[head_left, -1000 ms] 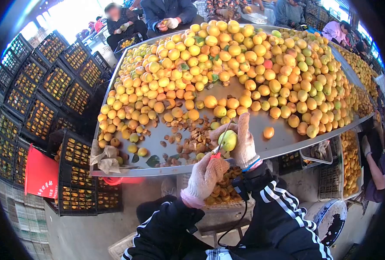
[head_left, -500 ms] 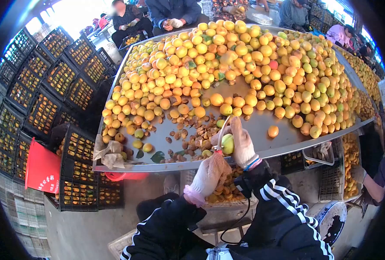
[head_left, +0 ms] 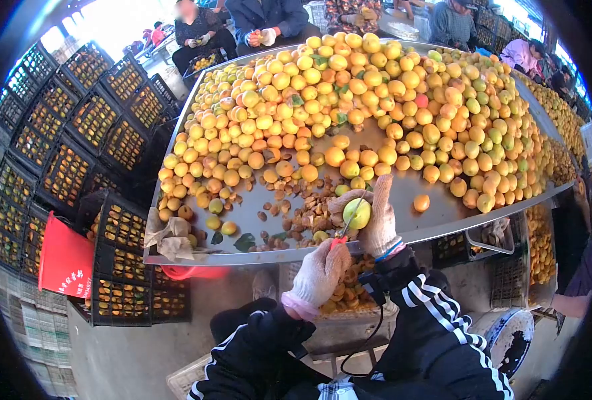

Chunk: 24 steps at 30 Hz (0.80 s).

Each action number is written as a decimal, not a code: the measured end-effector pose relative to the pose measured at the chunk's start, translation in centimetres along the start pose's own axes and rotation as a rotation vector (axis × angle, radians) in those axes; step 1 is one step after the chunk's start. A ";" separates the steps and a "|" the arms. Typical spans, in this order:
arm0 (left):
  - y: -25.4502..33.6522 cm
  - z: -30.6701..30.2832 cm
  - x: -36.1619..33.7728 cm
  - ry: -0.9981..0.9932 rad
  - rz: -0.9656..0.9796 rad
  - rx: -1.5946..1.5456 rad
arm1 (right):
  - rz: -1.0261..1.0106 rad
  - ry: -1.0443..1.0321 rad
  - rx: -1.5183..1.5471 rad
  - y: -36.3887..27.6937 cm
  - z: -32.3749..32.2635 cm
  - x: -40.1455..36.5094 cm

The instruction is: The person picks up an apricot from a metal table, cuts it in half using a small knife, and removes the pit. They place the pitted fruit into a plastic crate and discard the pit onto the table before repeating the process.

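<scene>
My left hand (head_left: 318, 272), in a pale knitted glove, is closed around the red handle of a thin-bladed knife (head_left: 339, 242). The blade lies against a yellow-green apricot (head_left: 358, 215). That fruit sits in my gloved right hand (head_left: 380, 223), held between thumb and fingers, with the index finger pointing up. Both hands are over the near edge of a metal table (head_left: 436, 223). Just left of the fruit, brown pits and scraps (head_left: 306, 217) lie on the metal. A large heap of apricots (head_left: 269, 107) covers the far side.
Filled black crates (head_left: 76, 127) are stacked at the left, near a red bucket (head_left: 66, 257). A crate of apricot pieces (head_left: 342, 293) stands below the table edge. Crumpled paper (head_left: 169, 237) lies at the table's left corner. Several people sit around the far side.
The knife blade has swung from upright beside the apricot to lying across it. The apricot has turned and risen slightly. My right index finger has straightened upward.
</scene>
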<state>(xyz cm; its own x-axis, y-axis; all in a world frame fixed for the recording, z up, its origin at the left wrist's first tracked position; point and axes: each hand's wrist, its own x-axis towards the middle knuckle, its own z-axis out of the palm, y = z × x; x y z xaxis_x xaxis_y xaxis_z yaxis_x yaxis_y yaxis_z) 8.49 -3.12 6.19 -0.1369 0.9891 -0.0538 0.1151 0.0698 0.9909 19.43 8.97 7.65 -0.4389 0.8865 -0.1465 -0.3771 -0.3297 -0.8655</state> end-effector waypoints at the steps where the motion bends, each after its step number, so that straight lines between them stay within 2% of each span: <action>1: -0.2 0.2 0.0 0.018 0.048 0.031 | 0.000 0.001 0.001 0.1 -0.2 -0.1; 3: -0.2 0.4 0.0 0.038 0.100 0.060 | -0.044 -0.030 -0.044 0.1 -0.7 -0.1; 8: 0.9 0.9 -0.4 0.021 -0.002 0.168 | -0.028 -0.124 -0.035 -0.2 -1.8 -0.6; 9: 0.7 1.1 -0.4 0.021 -0.004 0.168 | -0.108 -0.130 -0.156 -0.1 -1.9 -0.6; 10: 0.4 1.2 -0.3 0.030 0.027 0.214 | -0.186 -0.137 -0.276 0.1 -2.0 -0.6; 14: 0.0 0.7 0.4 0.025 0.091 0.243 | -0.184 -0.113 -0.237 -0.2 -1.9 -0.8; 16: -0.5 0.5 0.5 0.061 0.100 0.182 | -0.074 -0.093 -0.146 -0.8 -1.1 -1.5; 17: -0.5 0.3 0.6 0.096 0.113 0.126 | -0.046 -0.160 0.044 0.7 -1.7 -1.1; 18: -0.1 0.0 0.5 0.099 0.121 0.126 | -0.052 -0.166 0.041 0.8 -1.6 -1.9; 21: 0.7 -0.8 0.1 0.010 -0.014 0.320 | 0.162 -0.443 0.304 0.1 -1.2 -3.2; 22: 0.8 -0.8 -0.1 0.009 -0.018 0.319 | 0.165 -0.442 0.305 -0.4 -1.5 -3.4; 24: 1.2 -0.7 -0.5 -0.028 0.022 0.374 | 0.085 -0.447 0.024 -1.7 -1.9 -3.9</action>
<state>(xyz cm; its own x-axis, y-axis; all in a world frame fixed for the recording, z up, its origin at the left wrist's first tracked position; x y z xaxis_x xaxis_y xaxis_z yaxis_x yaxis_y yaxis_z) 7.96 -3.61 7.47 -0.1043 0.9937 -0.0410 0.4697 0.0856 0.8786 23.30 6.67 8.76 -0.7761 0.6305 0.0088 -0.3407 -0.4075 -0.8472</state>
